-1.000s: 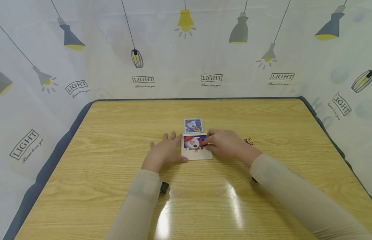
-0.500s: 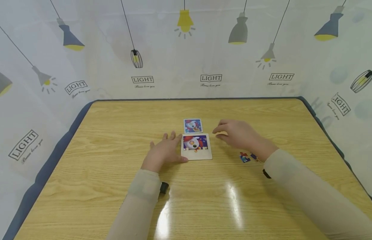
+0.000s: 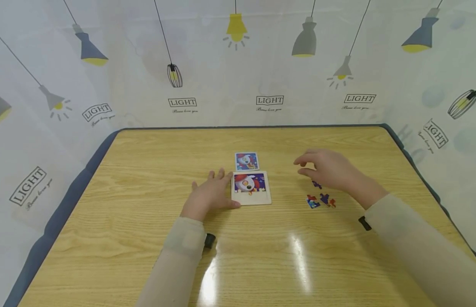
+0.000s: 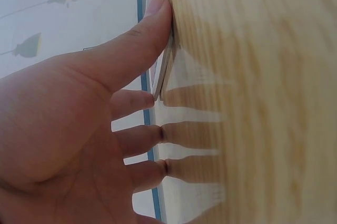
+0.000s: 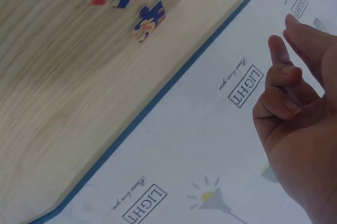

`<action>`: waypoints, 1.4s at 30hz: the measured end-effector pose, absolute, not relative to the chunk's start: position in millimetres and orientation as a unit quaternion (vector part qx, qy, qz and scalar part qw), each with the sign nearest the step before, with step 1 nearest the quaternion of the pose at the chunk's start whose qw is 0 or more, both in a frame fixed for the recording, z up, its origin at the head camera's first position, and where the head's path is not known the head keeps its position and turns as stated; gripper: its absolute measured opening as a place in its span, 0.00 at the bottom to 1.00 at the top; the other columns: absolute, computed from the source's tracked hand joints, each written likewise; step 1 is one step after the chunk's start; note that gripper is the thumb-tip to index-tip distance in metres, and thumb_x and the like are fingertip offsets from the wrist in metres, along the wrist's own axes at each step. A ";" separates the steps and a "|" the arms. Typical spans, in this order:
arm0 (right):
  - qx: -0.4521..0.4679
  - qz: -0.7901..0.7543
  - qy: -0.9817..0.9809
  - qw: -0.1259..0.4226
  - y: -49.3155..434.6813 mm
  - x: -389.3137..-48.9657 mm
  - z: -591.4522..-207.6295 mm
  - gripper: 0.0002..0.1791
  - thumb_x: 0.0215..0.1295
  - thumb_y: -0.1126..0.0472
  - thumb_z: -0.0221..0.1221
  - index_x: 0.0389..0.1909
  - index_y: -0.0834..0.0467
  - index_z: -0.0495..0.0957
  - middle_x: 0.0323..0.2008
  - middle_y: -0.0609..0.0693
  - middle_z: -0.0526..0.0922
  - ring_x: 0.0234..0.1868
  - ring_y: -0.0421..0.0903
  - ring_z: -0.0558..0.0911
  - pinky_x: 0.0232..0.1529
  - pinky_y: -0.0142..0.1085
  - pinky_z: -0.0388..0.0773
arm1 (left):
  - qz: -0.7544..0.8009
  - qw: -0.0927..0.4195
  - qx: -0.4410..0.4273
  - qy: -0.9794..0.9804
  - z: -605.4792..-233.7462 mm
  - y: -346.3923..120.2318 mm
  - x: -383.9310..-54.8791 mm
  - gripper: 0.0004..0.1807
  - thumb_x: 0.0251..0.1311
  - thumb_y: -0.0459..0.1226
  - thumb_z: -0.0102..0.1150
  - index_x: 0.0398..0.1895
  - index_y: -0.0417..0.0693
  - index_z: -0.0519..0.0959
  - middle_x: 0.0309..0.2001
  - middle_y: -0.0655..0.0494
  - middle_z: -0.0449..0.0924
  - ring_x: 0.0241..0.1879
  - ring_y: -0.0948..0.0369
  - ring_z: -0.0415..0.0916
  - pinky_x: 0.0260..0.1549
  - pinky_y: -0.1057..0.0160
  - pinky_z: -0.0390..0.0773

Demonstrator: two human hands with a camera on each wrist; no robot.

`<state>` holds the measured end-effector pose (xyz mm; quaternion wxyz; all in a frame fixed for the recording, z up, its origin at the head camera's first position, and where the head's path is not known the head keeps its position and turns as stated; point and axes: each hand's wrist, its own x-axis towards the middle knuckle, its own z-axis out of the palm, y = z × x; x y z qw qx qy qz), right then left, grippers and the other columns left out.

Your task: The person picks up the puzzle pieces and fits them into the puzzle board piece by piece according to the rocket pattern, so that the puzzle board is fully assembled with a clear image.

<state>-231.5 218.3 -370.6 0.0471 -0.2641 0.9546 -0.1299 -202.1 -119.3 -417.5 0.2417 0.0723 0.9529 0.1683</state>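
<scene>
My left hand lies spread at the left side of a jigsaw puzzle board, its thumb on the near corner and index fingertip at the far one. In the left wrist view the thumb presses on the board's edge, other fingertips on the table. Joined pieces in the board's upper part show a white cartoon face with red; the lower strip is bare. My right hand hovers with loosely bent fingers and holds nothing. Below it sits a purple puzzle piece, also in the right wrist view; several more pieces lie nearer me.
A square picture card with the same cartoon face lies just beyond the board. The wooden table ends in a dark blue edge against a white backdrop printed with lamps.
My right hand has left the board's right side and moved rightward and up, over the loose pieces, bringing them into view. The left hand has stayed at the board.
</scene>
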 end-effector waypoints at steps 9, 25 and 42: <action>-0.267 -0.161 0.943 0.112 241.5 -215.9 -379.4 0.20 0.73 0.56 0.68 0.63 0.56 0.85 0.54 0.54 0.89 0.31 0.38 0.78 0.34 0.36 0.77 | 0.170 0.239 0.073 0.953 -417.4 -119.8 -201.5 0.59 0.60 0.62 0.72 0.88 0.61 0.49 0.89 0.51 0.34 0.88 0.43 0.30 0.76 0.19 0.32; -0.279 -0.191 0.927 0.161 264.1 -202.3 -418.9 0.26 0.69 0.54 0.71 0.65 0.58 0.83 0.50 0.47 0.87 0.43 0.47 0.84 0.44 0.40 0.83 | 0.166 0.242 0.071 0.953 -415.2 -118.8 -201.1 0.59 0.61 0.62 0.72 0.88 0.60 0.49 0.89 0.51 0.34 0.88 0.43 0.30 0.76 0.20 0.33; -0.317 -0.157 0.925 0.141 263.6 -201.2 -424.7 0.18 0.69 0.53 0.72 0.56 0.54 0.87 0.49 0.46 0.84 0.45 0.41 0.82 0.45 0.42 0.84 | 0.167 0.239 0.071 0.954 -421.3 -120.6 -204.2 0.60 0.60 0.62 0.72 0.88 0.61 0.48 0.89 0.51 0.34 0.88 0.44 0.30 0.76 0.19 0.33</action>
